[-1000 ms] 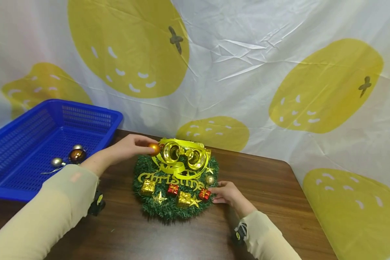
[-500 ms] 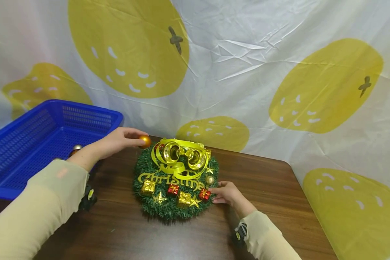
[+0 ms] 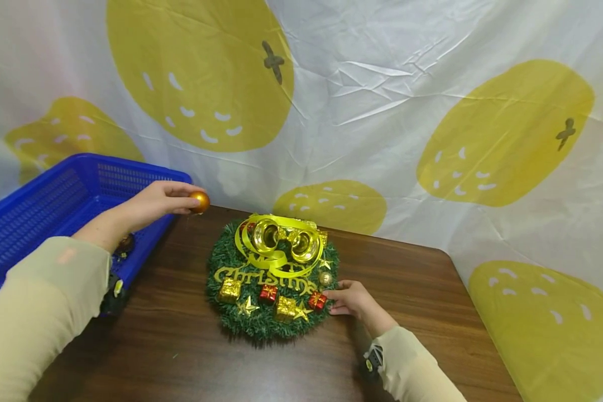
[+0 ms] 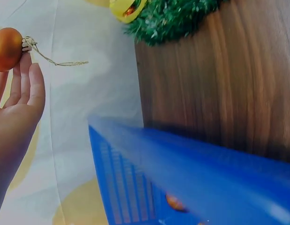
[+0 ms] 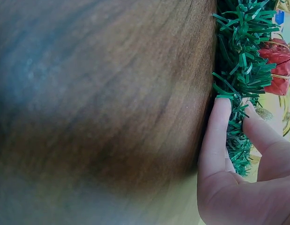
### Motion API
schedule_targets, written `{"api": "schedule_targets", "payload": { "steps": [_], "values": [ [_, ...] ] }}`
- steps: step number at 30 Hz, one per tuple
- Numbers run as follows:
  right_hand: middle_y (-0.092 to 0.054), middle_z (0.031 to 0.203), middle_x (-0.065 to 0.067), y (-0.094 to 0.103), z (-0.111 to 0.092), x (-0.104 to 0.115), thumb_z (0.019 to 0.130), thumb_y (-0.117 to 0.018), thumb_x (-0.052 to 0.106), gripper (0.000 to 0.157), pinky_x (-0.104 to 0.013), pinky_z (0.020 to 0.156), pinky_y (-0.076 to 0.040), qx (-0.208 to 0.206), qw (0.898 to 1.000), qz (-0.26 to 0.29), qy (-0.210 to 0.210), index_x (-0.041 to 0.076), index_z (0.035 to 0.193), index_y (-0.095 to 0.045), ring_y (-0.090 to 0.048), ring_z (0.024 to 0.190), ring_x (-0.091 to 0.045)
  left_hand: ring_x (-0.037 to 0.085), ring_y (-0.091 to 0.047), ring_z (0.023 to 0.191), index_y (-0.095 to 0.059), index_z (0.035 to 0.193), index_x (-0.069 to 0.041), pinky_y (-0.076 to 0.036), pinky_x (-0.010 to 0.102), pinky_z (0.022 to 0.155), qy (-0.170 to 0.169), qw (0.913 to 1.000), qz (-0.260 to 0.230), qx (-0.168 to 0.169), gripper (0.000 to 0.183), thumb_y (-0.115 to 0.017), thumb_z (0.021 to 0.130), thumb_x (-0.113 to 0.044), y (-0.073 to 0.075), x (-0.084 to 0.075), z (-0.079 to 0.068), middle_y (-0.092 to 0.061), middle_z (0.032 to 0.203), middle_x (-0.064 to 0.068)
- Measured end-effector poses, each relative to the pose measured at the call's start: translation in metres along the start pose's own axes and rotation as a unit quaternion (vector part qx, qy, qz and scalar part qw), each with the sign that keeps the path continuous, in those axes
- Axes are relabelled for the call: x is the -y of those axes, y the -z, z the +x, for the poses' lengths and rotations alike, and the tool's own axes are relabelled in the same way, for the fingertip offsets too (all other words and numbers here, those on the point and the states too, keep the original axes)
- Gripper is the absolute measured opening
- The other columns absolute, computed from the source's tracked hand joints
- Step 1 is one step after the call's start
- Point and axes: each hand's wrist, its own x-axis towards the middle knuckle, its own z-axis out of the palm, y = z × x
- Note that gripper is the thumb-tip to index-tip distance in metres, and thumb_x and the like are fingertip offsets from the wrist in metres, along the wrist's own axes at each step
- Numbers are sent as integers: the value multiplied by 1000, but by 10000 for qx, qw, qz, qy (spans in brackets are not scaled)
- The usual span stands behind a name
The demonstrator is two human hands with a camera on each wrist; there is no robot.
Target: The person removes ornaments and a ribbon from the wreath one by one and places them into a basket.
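Note:
My left hand [image 3: 151, 207] pinches an orange Christmas bauble [image 3: 199, 202] between thumb and fingertips, held up beside the blue basket's right rim. In the left wrist view a thin gold hanging loop trails from the cap of this bauble [image 4: 8, 49]. A green Christmas wreath [image 3: 258, 332] lies on the table, with gold bells [image 3: 304, 245], yellow ribbon, small gift boxes, stars and gold lettering. At the wreath's right edge, my right hand [image 3: 354, 301] grips the green tinsel [image 5: 243, 51] between thumb and fingers, beside a red gift box [image 3: 317, 301].
The blue plastic basket [image 3: 140, 166] stands at the left, partly hidden by the left arm. A dark shiny bauble [image 3: 125, 244] shows inside it. Brown wooden table [image 3: 397, 285] surrounds the wreath. A white curtain with yellow fruit prints [image 3: 352, 139] hangs along the back.
My left hand has carried the orange bauble away from the wreath's upper left, leftward and up to the basket's right side. The right hand and the wreath have stayed in place.

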Motion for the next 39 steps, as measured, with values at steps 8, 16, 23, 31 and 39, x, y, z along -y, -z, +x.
{"api": "schedule_targets", "payload": {
  "steps": [8, 16, 23, 31, 39],
  "values": [
    [-54, 67, -3, -1, -1, 0, 88, -62, 3, 73, -23, 52, -54, 38, 10000, -47, -5, -17, 140, -15, -56, 49, -10, -9, -58, 91, -38, 137, 8, -50, 17, 85, 74, 9998, 53, -204, 54, -55, 95, -21, 19, 2, -10, -60, 96, -24],
    [-53, 67, -2, 0, -2, 1, 88, -61, 4, 72, -23, 52, -55, 51, 9999, -108, -5, -16, 140, -16, -55, 49, -9, -9, -59, 91, -36, 139, 8, -50, 15, 83, 123, 9991, 220, -340, 57, -55, 95, -24, 36, 10, -16, -58, 97, -26],
    [-55, 68, -1, -1, -2, 1, 88, -61, 3, 69, -23, 52, -55, 30, 10000, -86, 0, -17, 138, -19, -55, 48, -9, -14, -56, 88, -37, 138, 9, -49, 12, 81, 350, 9966, 372, -645, 58, -55, 95, -26, 54, 24, -27, -53, 96, -31],
    [-55, 68, -1, -1, -2, 1, 88, -61, 2, 66, -23, 52, -54, 36, 10000, -47, 24, -16, 137, -21, -55, 48, -9, -15, -55, 84, -41, 134, 8, -50, 11, 77, 564, 9946, 523, -690, 50, -54, 95, -22, 67, 38, -36, -54, 89, -34],
    [-56, 69, -2, -1, -2, 1, 88, -61, 2, 69, -23, 52, -55, 26, 10000, -34, 12, -17, 138, -18, -56, 49, -9, -18, -50, 81, -35, 136, 15, -50, 14, 79, 1095, 9841, 1313, -488, 61, -51, 97, -29, 75, 46, -46, -57, 109, -14]
  ]
}}
